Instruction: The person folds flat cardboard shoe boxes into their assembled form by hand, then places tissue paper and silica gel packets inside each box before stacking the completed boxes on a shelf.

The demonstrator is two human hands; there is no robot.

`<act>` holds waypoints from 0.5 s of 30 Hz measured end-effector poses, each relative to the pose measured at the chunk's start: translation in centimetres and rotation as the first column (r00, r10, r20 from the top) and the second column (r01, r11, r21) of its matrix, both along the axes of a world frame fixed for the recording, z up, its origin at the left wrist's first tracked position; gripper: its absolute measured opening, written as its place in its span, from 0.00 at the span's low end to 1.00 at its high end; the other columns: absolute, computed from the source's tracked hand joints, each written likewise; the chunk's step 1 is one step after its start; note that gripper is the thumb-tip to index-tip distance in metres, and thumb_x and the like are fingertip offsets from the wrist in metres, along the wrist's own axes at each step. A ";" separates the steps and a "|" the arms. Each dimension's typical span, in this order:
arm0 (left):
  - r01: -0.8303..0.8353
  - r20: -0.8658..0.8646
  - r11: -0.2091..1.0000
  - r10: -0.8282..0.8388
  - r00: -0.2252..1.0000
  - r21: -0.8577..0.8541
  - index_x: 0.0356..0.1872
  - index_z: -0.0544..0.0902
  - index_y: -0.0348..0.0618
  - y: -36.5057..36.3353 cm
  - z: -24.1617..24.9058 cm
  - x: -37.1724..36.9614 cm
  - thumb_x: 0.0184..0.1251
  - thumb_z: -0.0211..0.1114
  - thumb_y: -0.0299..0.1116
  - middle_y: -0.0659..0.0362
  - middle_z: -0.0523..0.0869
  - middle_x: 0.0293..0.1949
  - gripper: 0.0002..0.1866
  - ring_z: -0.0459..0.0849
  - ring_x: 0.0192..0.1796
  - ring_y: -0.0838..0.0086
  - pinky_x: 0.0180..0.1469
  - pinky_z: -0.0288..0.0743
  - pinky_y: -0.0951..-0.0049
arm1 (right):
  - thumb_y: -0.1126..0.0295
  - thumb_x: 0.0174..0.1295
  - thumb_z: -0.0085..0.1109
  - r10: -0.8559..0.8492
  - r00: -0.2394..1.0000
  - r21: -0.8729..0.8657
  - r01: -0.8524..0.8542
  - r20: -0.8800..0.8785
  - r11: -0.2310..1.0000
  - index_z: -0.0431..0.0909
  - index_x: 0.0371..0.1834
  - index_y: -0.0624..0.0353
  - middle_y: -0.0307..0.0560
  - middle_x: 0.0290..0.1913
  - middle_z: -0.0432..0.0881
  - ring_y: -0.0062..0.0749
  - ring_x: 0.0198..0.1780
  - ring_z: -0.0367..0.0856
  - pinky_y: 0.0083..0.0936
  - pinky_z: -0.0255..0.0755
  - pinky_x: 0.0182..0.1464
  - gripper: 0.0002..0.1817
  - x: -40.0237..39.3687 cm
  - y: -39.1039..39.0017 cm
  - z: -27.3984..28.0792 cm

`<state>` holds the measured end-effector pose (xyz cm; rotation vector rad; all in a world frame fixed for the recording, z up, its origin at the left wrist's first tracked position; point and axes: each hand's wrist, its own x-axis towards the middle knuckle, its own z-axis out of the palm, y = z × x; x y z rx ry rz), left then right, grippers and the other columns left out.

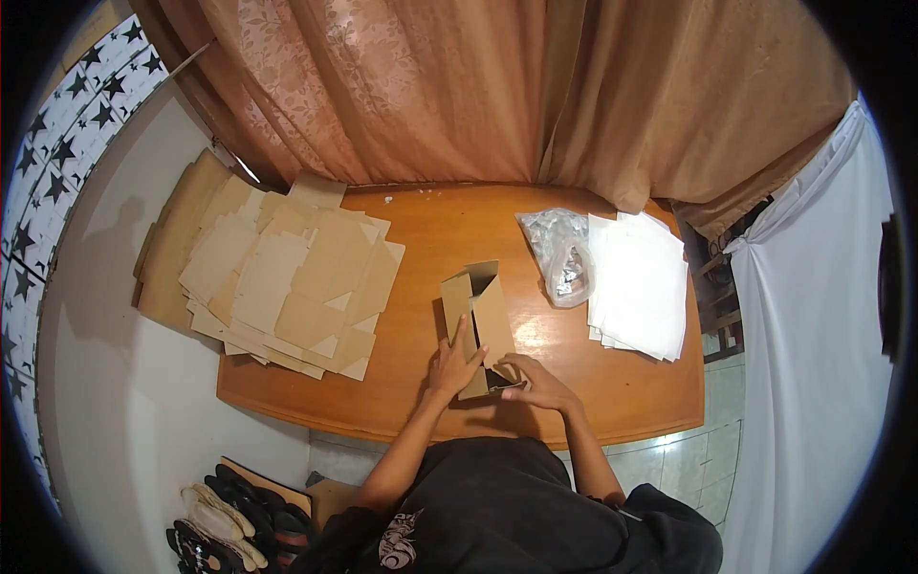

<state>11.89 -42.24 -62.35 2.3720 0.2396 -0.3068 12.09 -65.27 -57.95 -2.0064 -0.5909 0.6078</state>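
A small brown cardboard box [493, 316] stands near the middle of the wooden table, partly folded, with a dark gap along its top and raised flaps at its far end. My left hand [453, 365] lies on the box's left side and top, its fingers spread. At the near right corner my right hand [535, 383] touches the end flap with bent fingers, thumb apart from them; the near end of the box shows a dark opening beside it. Neither hand is wrapped round the box.
Flat cardboard pieces [287, 277] lie stacked on the left of the table [421, 230]. To the right are a clear plastic bag [564, 258] with silvery contents and a stack of white sheets [639, 287]. Footwear [229, 521] is on the floor at lower left.
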 end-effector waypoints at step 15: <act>0.015 0.035 0.990 -0.020 0.999 0.142 0.78 0.60 0.64 -0.2 -0.1 1.3 0.65 0.64 0.61 0.41 0.77 0.56 0.43 0.81 0.56 0.42 0.56 0.78 0.47 | 0.51 0.67 0.63 0.217 0.958 -0.317 -0.151 0.186 0.936 0.83 0.43 0.56 0.55 0.71 0.72 0.56 0.73 0.66 0.78 0.53 0.67 0.18 -1.1 2.0 0.9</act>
